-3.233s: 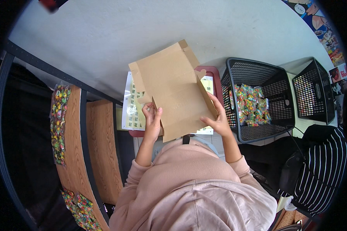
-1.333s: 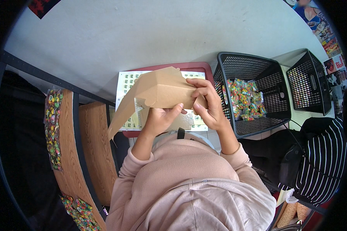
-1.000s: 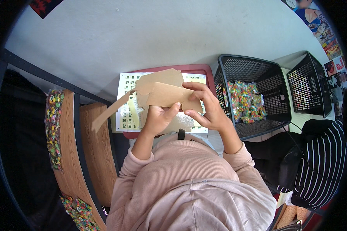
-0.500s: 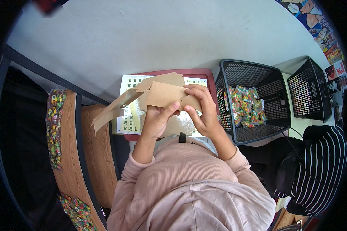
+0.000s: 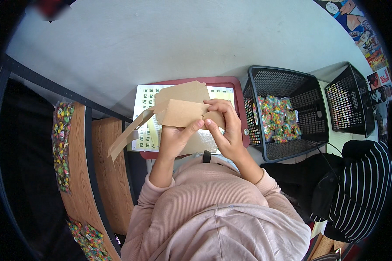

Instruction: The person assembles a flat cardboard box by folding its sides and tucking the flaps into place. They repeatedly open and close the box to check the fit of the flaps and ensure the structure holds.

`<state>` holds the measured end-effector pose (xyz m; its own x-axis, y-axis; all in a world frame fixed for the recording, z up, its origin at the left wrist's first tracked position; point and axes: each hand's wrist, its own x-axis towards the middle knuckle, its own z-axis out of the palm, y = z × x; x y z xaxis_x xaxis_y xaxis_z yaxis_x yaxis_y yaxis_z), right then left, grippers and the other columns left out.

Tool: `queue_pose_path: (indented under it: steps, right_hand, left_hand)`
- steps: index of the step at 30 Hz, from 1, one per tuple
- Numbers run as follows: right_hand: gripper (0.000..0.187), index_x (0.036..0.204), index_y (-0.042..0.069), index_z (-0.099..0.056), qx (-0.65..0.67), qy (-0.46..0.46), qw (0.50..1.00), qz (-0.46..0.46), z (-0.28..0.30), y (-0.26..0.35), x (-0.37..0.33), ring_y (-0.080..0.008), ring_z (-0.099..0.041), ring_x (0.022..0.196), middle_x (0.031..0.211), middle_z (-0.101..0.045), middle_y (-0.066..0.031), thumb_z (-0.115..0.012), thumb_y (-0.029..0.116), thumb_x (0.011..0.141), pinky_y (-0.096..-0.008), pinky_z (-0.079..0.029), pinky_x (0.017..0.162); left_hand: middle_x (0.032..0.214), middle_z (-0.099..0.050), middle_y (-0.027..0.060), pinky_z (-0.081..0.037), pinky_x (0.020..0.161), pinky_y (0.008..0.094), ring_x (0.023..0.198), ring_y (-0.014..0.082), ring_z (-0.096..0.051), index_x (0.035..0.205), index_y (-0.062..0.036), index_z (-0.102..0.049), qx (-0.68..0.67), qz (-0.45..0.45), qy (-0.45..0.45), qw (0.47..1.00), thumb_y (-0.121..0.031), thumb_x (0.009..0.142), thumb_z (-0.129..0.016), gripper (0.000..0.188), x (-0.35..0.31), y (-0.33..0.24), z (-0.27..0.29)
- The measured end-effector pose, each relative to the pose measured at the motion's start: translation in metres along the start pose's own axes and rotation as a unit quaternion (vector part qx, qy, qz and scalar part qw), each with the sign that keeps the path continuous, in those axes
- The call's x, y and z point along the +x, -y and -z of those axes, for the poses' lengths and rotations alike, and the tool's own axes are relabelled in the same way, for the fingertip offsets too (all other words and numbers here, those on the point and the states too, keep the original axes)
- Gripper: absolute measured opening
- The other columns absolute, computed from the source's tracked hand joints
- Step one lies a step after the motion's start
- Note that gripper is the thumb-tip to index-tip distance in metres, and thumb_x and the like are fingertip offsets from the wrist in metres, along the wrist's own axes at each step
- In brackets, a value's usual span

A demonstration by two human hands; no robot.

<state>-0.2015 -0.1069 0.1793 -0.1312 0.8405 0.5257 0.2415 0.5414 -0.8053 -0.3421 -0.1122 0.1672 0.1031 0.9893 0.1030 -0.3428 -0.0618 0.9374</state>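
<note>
A brown cardboard box [image 5: 183, 114], partly folded, is held up in front of me between both hands. Its long flap strip hangs out to the left. My left hand [image 5: 178, 138] grips it from below, the thumb pressed near the right end. My right hand [image 5: 225, 124] pinches the small end flaps, its thumb close to the left thumb and its fingers curled over the far side. Beneath lie a sheet of printed labels [image 5: 146, 98] and another piece of brown cardboard [image 5: 185, 90], on a dark red tray [image 5: 241, 104].
Right of the tray stands a black plastic basket [image 5: 287, 74] holding several bags of colourful candy [image 5: 276, 117]. A second black basket [image 5: 350, 100] is farther right. Wooden shelves [image 5: 80, 161] with candy bags [image 5: 62, 148] are at left. Someone in striped clothing [image 5: 363, 191] is at lower right.
The box has tilted and dropped slightly, its hanging strip swinging down and a little right. My thumbs have come closer together at the end flaps.
</note>
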Motion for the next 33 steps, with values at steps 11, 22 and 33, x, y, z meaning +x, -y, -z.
queue_pose_path:
  steps: [11, 22, 33]
  right_hand:
    - [0.019, 0.089, 0.001, -0.046, 0.012, -0.03, 0.995, -0.09, 0.0, -0.025, -0.011, -0.0272, -0.049, 0.092, 0.097, -0.05, -0.0159, -0.056, 0.006, 0.074, -0.0334, -0.038, 0.081]
    - [0.018, 0.085, 0.001, -0.047, 0.106, -0.06, 0.982, -0.145, 0.0, -0.036, -0.013, -0.0222, -0.048, 0.095, 0.097, -0.049, -0.0136, -0.058, 0.007, 0.073, -0.0315, -0.037, 0.082]
    - [0.037, 0.101, 0.001, -0.051, 0.047, 0.063, 0.995, -0.056, 0.024, -0.024, -0.016, -0.0233, -0.045, 0.104, 0.111, -0.043, -0.0138, -0.063, 0.015, 0.068, -0.0326, -0.036, 0.088]
  left_hand:
    - [0.096, -0.055, 0.0102, -0.046, 0.073, 0.0249, 0.087, 0.013, -0.054, 0.102, 0.0061, -0.047, 0.004, 0.044, -0.013, 0.999, 0.0, 0.077, -0.057, 0.028, 0.0, 0.014, -0.004]
    - [0.097, -0.054, 0.0101, -0.045, 0.076, 0.0247, 0.088, 0.0137, -0.054, 0.102, 0.0058, -0.046, 0.0, 0.067, 0.016, 0.998, -0.002, 0.077, -0.058, 0.028, 0.005, 0.009, -0.007]
    - [0.103, -0.049, 0.0132, -0.05, 0.069, 0.0272, 0.088, 0.0165, -0.054, 0.115, 0.0008, -0.031, -0.058, 0.024, -0.043, 0.997, -0.003, 0.078, -0.056, 0.045, 0.011, 0.006, -0.005]
